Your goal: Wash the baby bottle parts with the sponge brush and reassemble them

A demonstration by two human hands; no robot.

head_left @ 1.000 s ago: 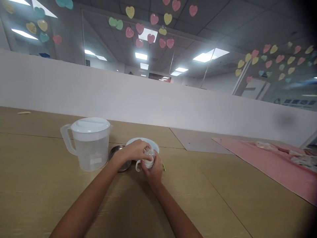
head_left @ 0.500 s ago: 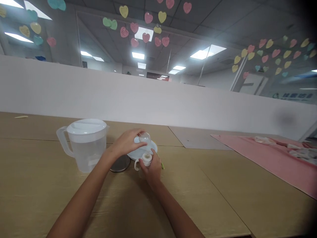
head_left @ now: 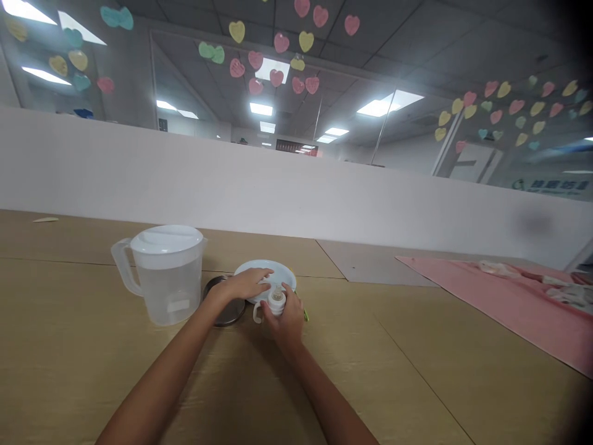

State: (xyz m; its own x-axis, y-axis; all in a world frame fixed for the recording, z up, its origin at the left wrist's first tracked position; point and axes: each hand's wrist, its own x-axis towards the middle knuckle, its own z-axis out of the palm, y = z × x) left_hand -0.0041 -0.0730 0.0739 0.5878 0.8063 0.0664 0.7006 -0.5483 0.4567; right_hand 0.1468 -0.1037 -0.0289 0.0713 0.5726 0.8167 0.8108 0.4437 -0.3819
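My right hand (head_left: 286,315) is wrapped around a baby bottle (head_left: 277,304) with a white collar and a pale side handle. A clear teat shows at its top, and the lower body is hidden by the hand. My left hand (head_left: 248,284) reaches over the near part of a pale blue plate (head_left: 282,272), fingers stretched out and apart, close to the bottle's top. No clear dome cap can be made out in it now. A round dark metal lid or tray (head_left: 229,316) lies partly under my left wrist.
Left of my hands stands a translucent lidded pitcher (head_left: 169,287) with a handle. A green object (head_left: 306,314) pokes out beside my right hand. At the right lies a pink cloth (head_left: 491,303) with plastic packaging. A low white partition (head_left: 296,191) runs behind the table.
My left hand has lowered towards the plate, and the clear dome cap it held is out of sight. My right hand keeps the bottle in nearly the same place. The view has shifted slightly.
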